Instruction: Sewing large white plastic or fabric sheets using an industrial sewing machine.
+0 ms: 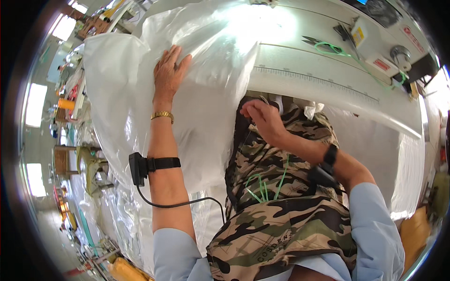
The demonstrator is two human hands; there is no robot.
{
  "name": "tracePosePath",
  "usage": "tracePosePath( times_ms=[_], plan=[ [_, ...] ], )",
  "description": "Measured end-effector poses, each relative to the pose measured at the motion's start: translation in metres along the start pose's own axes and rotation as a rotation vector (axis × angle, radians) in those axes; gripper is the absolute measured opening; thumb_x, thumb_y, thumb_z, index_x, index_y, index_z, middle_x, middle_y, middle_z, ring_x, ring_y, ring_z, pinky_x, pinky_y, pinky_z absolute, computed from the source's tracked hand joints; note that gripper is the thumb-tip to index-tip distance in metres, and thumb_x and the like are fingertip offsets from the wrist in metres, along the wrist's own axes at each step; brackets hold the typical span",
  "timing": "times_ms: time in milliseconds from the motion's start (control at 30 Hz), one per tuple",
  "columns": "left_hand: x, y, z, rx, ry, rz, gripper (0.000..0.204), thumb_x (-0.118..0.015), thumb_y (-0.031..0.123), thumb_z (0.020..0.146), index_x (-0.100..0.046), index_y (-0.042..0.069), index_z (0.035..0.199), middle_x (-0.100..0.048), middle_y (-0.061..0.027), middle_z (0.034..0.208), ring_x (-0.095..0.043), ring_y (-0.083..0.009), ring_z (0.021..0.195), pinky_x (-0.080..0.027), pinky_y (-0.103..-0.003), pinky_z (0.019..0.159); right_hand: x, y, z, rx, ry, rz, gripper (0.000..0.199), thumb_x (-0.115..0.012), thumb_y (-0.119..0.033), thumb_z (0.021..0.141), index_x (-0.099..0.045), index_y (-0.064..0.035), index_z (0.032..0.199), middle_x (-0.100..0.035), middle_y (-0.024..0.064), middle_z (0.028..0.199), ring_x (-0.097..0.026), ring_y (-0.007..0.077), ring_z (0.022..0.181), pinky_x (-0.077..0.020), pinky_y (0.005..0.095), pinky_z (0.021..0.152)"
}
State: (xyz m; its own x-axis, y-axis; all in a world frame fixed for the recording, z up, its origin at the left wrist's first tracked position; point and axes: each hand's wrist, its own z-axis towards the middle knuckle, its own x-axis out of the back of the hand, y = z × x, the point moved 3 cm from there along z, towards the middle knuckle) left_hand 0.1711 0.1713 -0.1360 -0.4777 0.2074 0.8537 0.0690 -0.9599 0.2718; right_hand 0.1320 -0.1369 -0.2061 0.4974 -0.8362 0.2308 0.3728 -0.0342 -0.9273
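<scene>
A large sheet of clear-white plastic [117, 79] spreads over the left of the sewing table and hangs down in folds beside me. My left hand [168, 72] lies flat on it, fingers stretched out. Over my lap, close to the table's front edge, my right hand [263, 117] has its fingers curled together near the sheet's right edge. What they hold, if anything, is hidden. Underneath that hand is a camouflage apron [281, 225] with thin green strips [262, 189] on it.
A sewing machine's bright lamp [262, 23] glares at the far side. A printed ruler [318, 79] runs along the tabletop. Scissors [311, 42] with green cord lie near a white machine unit [370, 42]. White sheeting [370, 159] hangs at right; a green chair [89, 168] stands left.
</scene>
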Motion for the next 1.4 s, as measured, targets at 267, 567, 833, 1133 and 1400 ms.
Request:
tracePosePath(
  times_ms=[267,567,833,1133,1400],
  plan=[
    [0.001,0.002,0.002,0.036,-0.058,0.046,0.066,-0.050,0.059,0.097,-0.055,0.011,0.142,-0.047,-0.0067,0.153,-0.035,-0.0280,0.146,-0.023,-0.044,0.120,-0.083,0.051,0.016,-0.300,-0.286,0.365,0.035,-0.059,-0.017,0.096,-0.056,-0.0006,0.127,-0.065,0.0103,0.105,-0.064,0.0195,0.090,-0.0529,0.0340,0.077],
    [0.001,0.003,0.000,0.053,-0.066,0.025,0.069,-0.048,0.062,0.097,-0.053,0.011,0.143,-0.046,-0.0064,0.153,-0.033,-0.0267,0.147,-0.020,-0.043,0.121,-0.104,-0.011,-0.049,-0.841,-0.148,0.764,0.040,-0.051,-0.032,0.101,-0.050,0.0006,0.125,-0.061,0.0119,0.110,-0.063,0.0215,0.094,-0.0549,0.0377,0.079],
    [0.004,0.008,-0.002,0.040,-0.052,0.032,0.065,-0.051,0.056,0.098,-0.053,0.010,0.143,-0.047,-0.0081,0.153,-0.034,-0.0296,0.146,-0.024,-0.043,0.120,-0.085,-0.020,-0.045,-0.438,-0.059,0.671,0.035,-0.052,-0.029,0.104,-0.062,0.0049,0.104,-0.062,0.0070,0.092,-0.060,0.0133,0.081,-0.0546,0.0282,0.073],
    [0.004,0.007,-0.001,0.018,-0.054,0.051,0.063,-0.052,0.054,0.099,-0.054,0.009,0.143,-0.047,-0.0090,0.152,-0.035,-0.0308,0.145,-0.026,-0.043,0.120,-0.093,0.012,-0.021,-0.494,-0.443,0.638,0.029,-0.063,-0.027,0.098,-0.070,0.0012,0.102,-0.062,0.0007,0.084,-0.058,0.0083,0.078,-0.0521,0.0250,0.074],
    [0.002,0.004,-0.003,0.001,-0.050,0.039,0.060,-0.054,0.050,0.099,-0.055,0.008,0.141,-0.049,-0.0108,0.150,-0.036,-0.0322,0.145,-0.028,-0.044,0.119,-0.009,-0.076,-0.065,-0.315,-0.508,0.841,0.029,-0.062,-0.019,0.097,-0.067,0.0038,0.113,-0.069,0.0042,0.100,-0.063,0.0087,0.090,-0.0526,0.0257,0.082]
  ],
)
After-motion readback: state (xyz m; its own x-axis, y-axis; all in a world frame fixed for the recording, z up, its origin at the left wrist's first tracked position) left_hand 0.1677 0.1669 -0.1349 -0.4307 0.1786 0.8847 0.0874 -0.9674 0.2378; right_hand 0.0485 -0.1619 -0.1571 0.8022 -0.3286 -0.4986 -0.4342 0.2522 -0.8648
